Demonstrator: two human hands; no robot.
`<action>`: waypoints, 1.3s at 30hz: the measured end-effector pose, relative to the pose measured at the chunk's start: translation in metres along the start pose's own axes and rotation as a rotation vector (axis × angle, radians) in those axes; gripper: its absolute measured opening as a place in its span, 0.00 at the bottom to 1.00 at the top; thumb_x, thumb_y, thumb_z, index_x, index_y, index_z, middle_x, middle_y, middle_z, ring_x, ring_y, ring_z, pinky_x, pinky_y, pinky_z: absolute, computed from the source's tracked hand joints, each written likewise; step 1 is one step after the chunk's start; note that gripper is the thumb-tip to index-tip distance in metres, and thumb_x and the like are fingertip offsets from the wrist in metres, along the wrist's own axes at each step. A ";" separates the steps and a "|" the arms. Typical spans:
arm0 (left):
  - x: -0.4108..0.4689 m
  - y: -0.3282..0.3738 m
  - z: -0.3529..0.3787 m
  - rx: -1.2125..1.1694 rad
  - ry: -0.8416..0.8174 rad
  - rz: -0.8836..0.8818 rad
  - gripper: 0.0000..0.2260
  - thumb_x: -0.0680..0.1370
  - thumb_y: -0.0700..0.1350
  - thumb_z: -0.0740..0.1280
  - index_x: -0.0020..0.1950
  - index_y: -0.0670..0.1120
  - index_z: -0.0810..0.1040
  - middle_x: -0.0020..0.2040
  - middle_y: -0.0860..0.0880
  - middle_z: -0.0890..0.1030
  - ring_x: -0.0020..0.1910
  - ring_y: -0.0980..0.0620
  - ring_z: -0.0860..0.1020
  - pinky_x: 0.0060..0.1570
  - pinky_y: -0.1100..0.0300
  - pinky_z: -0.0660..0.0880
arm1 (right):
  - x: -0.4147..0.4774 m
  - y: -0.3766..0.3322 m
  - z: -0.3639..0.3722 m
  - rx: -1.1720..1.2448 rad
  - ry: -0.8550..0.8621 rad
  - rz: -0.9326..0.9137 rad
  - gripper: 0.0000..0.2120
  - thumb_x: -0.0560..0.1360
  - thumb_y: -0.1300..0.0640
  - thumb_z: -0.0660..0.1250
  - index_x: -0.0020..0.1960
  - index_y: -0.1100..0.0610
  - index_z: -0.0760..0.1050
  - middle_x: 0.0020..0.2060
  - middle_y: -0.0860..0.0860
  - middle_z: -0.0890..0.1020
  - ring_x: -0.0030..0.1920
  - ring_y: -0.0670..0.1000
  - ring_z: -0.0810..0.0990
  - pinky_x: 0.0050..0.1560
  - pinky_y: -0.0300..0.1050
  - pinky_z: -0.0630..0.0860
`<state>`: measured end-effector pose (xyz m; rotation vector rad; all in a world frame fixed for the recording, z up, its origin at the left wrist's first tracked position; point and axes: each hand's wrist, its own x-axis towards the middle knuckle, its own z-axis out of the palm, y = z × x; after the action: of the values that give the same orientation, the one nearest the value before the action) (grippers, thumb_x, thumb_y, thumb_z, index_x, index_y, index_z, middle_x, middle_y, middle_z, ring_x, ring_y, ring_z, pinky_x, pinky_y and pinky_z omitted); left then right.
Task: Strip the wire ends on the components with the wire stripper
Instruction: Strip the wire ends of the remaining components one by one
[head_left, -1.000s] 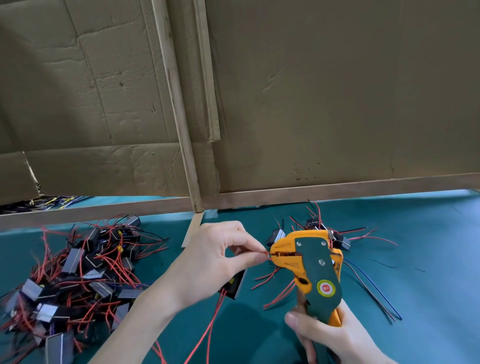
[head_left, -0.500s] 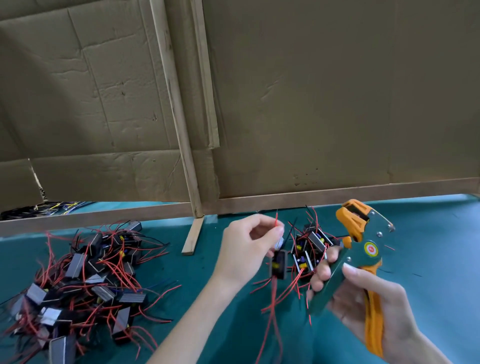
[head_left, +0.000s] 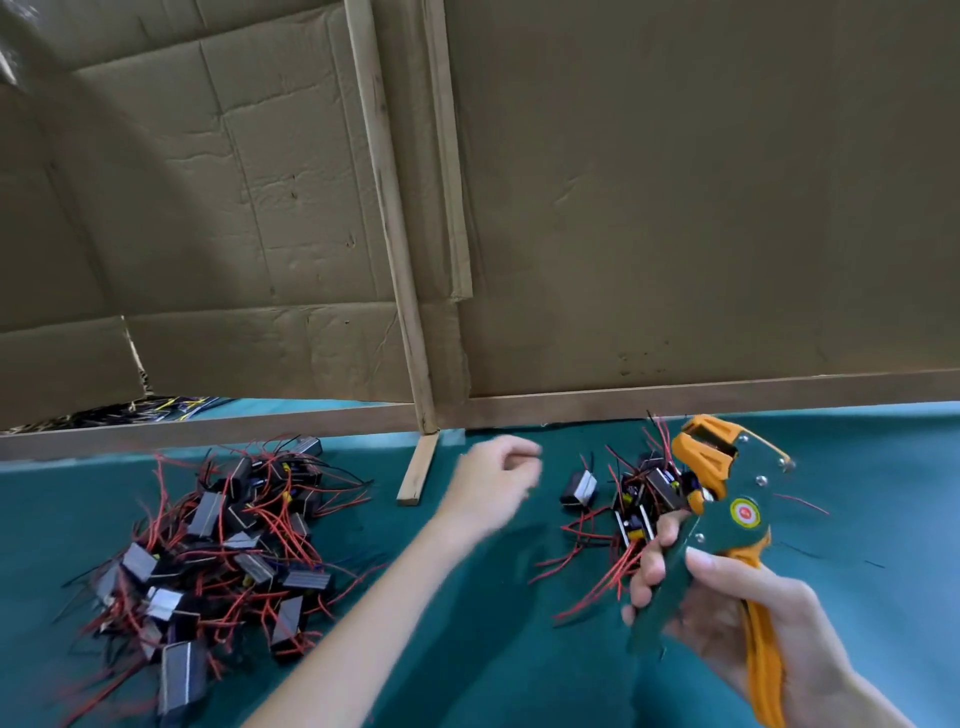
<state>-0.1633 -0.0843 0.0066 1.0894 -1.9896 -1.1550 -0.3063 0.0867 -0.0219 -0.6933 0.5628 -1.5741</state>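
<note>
Change: left hand (head_left: 496, 480) no longer pinches the component (head_left: 579, 488), which now lies on the cloth (head_left: 493, 649) just beside the small pile (head_left: 644, 499).
Meaning: that piece looks done and let go. The stripping cycle seems to sit between pieces, with a fresh component wanted next.
Big pile (head_left: 218, 545): far left on the cloth, a heap of black and grey components tangled in red wires, well apart from both hands. Probably the stock yet to strip, though wire ends are too small to tell.
Batten (head_left: 418, 470): short wooden strip lying between the big pile and the left hand.
Left hand: blurred with motion, forearm stretched forward over the cloth, fingers loosely curled. Nothing shows in its grasp.
Small pile: right of centre, a few components with red wires trailing towards the viewer, partly behind the tool.
Stripper (head_left: 727, 499): orange and green, held off the cloth, head tilted up and away, no wire seen in its mouth.
Right hand (head_left: 737, 613): fingers and thumb wrapped round the stripper's handles, which stand spread apart.
</note>
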 end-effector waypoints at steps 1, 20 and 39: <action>0.003 -0.010 -0.021 0.224 0.105 0.006 0.10 0.79 0.40 0.63 0.58 0.45 0.79 0.53 0.47 0.83 0.50 0.49 0.80 0.56 0.54 0.76 | 0.001 0.001 0.001 -0.024 -0.001 0.009 0.22 0.51 0.61 0.83 0.41 0.60 0.78 0.35 0.64 0.75 0.35 0.64 0.78 0.38 0.62 0.78; 0.009 -0.083 -0.119 1.512 0.334 -0.395 0.13 0.77 0.40 0.65 0.61 0.40 0.71 0.58 0.43 0.79 0.59 0.45 0.76 0.53 0.57 0.73 | 0.003 0.009 -0.001 -0.077 0.030 0.035 0.10 0.61 0.65 0.72 0.43 0.62 0.78 0.36 0.65 0.76 0.36 0.65 0.79 0.40 0.63 0.79; 0.015 -0.076 -0.116 1.385 0.293 -0.437 0.13 0.76 0.35 0.63 0.59 0.43 0.78 0.58 0.45 0.79 0.57 0.46 0.78 0.47 0.58 0.74 | 0.003 0.010 -0.001 -0.094 0.031 0.086 0.18 0.57 0.64 0.78 0.44 0.63 0.77 0.37 0.65 0.75 0.37 0.66 0.78 0.41 0.64 0.78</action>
<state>-0.0514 -0.1663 -0.0073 2.2195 -2.2527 0.4725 -0.3001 0.0826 -0.0290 -0.7073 0.6850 -1.4879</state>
